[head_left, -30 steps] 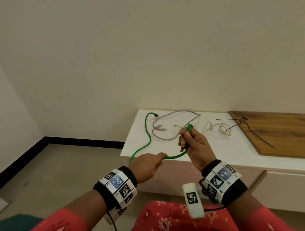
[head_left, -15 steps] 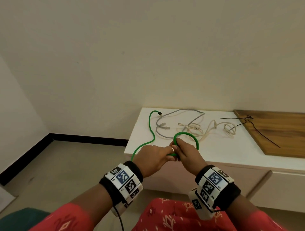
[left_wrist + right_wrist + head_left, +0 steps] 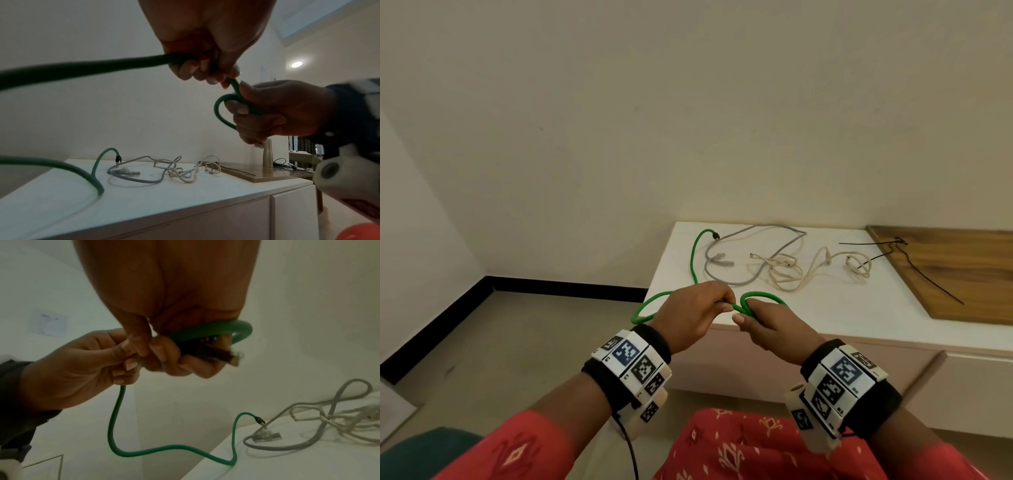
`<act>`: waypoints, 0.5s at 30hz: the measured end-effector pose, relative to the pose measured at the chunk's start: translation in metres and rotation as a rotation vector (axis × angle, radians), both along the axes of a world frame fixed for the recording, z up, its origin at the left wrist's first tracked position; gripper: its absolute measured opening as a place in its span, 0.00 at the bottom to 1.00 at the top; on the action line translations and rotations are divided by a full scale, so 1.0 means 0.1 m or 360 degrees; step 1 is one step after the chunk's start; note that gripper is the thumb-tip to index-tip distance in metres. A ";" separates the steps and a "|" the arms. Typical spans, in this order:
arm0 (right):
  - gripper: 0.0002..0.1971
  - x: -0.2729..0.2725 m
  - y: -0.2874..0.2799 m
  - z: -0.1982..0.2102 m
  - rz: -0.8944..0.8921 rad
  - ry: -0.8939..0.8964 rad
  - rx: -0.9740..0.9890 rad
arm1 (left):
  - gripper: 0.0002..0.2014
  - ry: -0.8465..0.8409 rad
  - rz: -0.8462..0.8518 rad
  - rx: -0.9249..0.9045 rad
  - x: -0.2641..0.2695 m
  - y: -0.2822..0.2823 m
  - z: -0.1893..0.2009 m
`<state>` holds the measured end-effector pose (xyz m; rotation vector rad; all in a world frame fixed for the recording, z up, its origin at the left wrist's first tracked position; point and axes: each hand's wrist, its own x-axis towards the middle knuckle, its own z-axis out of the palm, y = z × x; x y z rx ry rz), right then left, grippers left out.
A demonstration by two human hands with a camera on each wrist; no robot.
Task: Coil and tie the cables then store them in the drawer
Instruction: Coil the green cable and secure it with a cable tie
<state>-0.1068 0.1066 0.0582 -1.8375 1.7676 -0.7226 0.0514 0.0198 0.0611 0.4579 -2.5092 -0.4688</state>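
A green cable [image 3: 692, 257] runs from the white cabinet top [image 3: 825, 308] off its left edge and up to both hands. My right hand [image 3: 763, 320] grips a small green loop [image 3: 763, 295] [image 3: 242, 331] of it, with the cable's plug end [image 3: 230, 356] sticking out past the fingers. My left hand [image 3: 695, 308] [image 3: 207, 68] pinches the same cable right beside the loop; slack [image 3: 643, 311] hangs in a bend to its left. A grey cable [image 3: 756, 240] and a tangled cream cable [image 3: 808, 270] lie loose on the top.
A wooden board [image 3: 955, 274] covers the right part of the cabinet, with thin black ties [image 3: 893, 245] across its left edge. Drawer fronts [image 3: 979, 387] stand below the top. A metal bottle [image 3: 268, 155] stands farther right. Floor and a black skirting [image 3: 517, 284] lie to the left.
The right hand bent the green cable into a loop and lowered it toward me. The left hand came in beside it and took the cable; the slack now bows out left.
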 end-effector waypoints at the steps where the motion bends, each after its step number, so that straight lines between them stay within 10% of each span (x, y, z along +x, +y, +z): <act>1: 0.15 0.01 0.00 0.00 -0.0019 0.0028 0.0003 | 0.23 0.0035 -0.0005 -0.0002 -0.01 0.00 0.00; 7: 0.19 0.06 0.05 0.01 -0.0019 -0.0106 0.0013 | 0.19 0.0096 0.0020 -0.0092 -0.02 -0.01 0.01; 15: 0.19 -0.02 0.14 0.14 0.0027 -0.1730 0.0202 | 0.14 0.0485 0.0110 0.0309 -0.02 -0.08 -0.06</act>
